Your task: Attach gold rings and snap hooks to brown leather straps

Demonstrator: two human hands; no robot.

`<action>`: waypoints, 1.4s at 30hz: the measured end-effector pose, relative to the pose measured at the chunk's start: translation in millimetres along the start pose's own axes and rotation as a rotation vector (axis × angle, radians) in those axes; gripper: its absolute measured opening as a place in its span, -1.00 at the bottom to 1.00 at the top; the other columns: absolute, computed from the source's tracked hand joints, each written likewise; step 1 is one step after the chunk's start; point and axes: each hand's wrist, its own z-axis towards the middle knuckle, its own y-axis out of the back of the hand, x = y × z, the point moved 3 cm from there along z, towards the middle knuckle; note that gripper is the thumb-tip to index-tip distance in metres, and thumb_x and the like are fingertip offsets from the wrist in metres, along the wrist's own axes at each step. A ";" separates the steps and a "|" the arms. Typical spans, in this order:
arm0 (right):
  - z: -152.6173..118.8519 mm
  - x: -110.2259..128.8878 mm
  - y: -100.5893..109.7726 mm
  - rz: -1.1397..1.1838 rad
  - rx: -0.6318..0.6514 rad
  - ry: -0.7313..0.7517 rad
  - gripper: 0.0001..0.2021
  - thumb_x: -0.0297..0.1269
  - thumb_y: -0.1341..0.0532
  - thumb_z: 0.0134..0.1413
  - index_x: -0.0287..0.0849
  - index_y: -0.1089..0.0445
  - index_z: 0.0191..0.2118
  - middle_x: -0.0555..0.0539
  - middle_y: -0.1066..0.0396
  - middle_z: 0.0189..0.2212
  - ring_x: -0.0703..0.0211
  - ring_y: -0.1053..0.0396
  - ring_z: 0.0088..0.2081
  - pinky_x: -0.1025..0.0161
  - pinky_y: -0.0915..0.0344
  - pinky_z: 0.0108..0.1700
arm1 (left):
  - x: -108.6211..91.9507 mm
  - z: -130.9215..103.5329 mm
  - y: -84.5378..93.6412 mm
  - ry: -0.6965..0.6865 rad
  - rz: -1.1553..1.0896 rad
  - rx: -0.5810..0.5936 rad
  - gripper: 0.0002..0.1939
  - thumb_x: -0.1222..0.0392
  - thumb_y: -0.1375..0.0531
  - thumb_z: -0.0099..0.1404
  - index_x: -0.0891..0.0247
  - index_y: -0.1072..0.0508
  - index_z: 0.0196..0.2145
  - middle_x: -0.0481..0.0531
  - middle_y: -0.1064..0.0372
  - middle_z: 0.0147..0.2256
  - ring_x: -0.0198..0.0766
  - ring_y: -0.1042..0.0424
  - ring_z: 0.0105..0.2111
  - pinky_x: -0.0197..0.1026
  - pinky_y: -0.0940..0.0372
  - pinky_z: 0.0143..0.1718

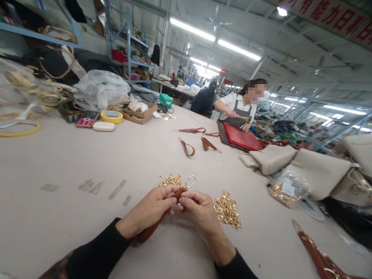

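My left hand point(155, 203) is closed round the end of a brown leather strap point(150, 231), whose length hangs below the wrist. A gold oval clip point(191, 181) sticks out from the strap's end, just beyond my fingertips. The fingers of my right hand point(200, 213) are pinched on the same strap end, thumb against forefinger. A tiny gold glint shows at that thumb; its kind cannot be made out. Small gold studs point(172, 180) lie heaped behind my left hand. Right of my right hand is a pile of small gold ring-like pieces point(228, 211).
Finished-looking brown straps point(186, 147) lie ahead, another strap point(315, 248) at lower right. A bag of gold hardware point(283, 193) and beige bags point(322, 170) line the right side. Yellow tape point(112, 116) and a cardboard box point(141, 114) stand left. A co-worker point(241, 104) holds a hammer by red leather point(241, 137).
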 end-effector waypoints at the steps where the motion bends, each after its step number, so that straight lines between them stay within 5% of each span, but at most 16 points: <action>1: 0.3 -0.2 -0.2 -0.017 0.000 0.005 -0.76 -0.14 -0.44 -0.18 -0.20 -0.54 -0.41 -0.01 -0.48 -0.59 0.24 -0.40 -0.54 0.27 -0.36 -0.39 | 1.5 0.2 0.5 -0.003 0.007 0.002 -0.66 0.28 -0.16 0.20 0.31 -0.45 -0.05 0.06 -0.47 -0.24 -0.24 -0.42 -0.29 -0.33 -0.25 -0.38; 19: 1.0 1.7 -8.7 -0.042 -0.093 0.119 -0.89 -0.36 -0.33 -0.25 -0.20 -0.38 -0.53 0.02 -0.43 -0.59 0.28 -0.31 -0.52 0.34 -0.22 -0.41 | 29.0 11.6 18.6 0.009 0.199 -0.032 -0.62 0.04 -0.24 0.21 0.09 -0.52 -0.01 0.03 -0.49 -0.08 -0.04 -0.42 -0.19 -0.27 -0.33 -0.40; 38: -7.7 12.6 -2.4 -0.213 -0.110 0.136 -0.81 -0.33 -0.30 -0.14 -0.15 -0.23 -0.45 0.13 -0.31 -0.59 0.33 -0.26 -0.53 0.36 -0.18 -0.43 | 14.6 0.4 7.0 -0.040 0.248 -0.091 -0.62 0.07 -0.32 0.12 0.05 -0.57 -0.06 0.01 -0.49 -0.03 0.06 -0.41 0.00 -0.18 -0.43 -0.14; 42: -8.4 16.6 -3.7 -0.288 -0.156 0.171 -0.81 -0.33 -0.31 -0.14 -0.15 -0.24 -0.46 0.16 -0.24 -0.60 0.36 -0.17 -0.54 0.38 -0.12 -0.46 | 15.8 2.7 3.6 0.008 0.128 -0.097 -0.58 0.07 -0.34 0.11 0.13 -0.55 -0.05 0.07 -0.51 -0.11 -0.01 -0.49 -0.17 -0.20 -0.45 -0.28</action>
